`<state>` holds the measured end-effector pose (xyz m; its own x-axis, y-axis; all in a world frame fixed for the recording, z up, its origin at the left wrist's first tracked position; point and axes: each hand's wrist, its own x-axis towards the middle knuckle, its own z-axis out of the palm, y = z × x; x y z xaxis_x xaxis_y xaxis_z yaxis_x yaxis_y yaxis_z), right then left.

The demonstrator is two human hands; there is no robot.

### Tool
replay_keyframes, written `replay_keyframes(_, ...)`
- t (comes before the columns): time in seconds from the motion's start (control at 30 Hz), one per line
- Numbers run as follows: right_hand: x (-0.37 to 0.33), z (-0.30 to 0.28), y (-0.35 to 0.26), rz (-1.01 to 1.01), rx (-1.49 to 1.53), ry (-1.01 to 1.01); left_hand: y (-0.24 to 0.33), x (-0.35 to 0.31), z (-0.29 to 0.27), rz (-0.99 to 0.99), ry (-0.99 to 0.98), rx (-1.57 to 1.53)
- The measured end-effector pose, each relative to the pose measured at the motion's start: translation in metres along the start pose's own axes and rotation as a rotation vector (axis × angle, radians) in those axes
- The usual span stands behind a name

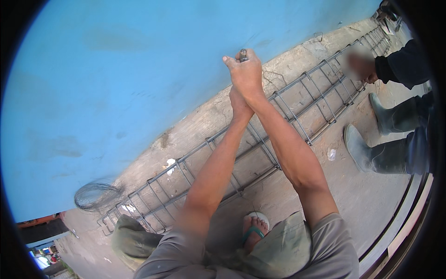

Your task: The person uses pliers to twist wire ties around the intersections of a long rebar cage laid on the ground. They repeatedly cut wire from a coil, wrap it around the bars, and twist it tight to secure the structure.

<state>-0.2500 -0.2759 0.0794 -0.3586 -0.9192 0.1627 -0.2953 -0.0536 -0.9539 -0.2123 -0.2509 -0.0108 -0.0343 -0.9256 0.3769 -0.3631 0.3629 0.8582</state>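
One dark tool [243, 55]; right fingers [252, 56] curled round it; left hand [239, 106], fingers hidden, can't tell; wall marks [144, 94] unreadable

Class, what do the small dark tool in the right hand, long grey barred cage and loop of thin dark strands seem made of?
Small dark tool: possibly metal, from its dull brownish end; mostly hidden.
Long grey barred cage: probably steel, dull; slim rods carry bent crosspieces.
Loop of thin dark strands: likely wire, finish unclear; strands spring outward.

Single head-worn fisheye, looking steeply down; wearer's forearms [293, 153] close, mid-frame; floor [367, 200] beyond, lower right.
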Motion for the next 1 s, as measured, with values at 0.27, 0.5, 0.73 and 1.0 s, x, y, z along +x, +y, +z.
replay_keyframes(0.27, 0.008, -0.031, -0.001, -0.006, 0.362, -0.465, -0.051, 0.046, -0.048, -0.423, -1.011, -1.081)
replay_keyframes(0.5, 0.018, -0.022, 0.013, 0.081, 0.454, -0.282, -0.026, 0.043, -0.042, -0.422, -0.853, -0.637)
replay_keyframes(0.73, -0.003, 0.005, -0.001, -0.137, -0.12, 0.052, 0.009, 0.01, -0.018, -0.202, -0.041, -0.049)
replay_keyframes(1.0, -0.004, -0.046, -0.016, 0.061, 0.128, -0.528, -0.038, 0.052, -0.058, -0.473, -1.079, -0.991)
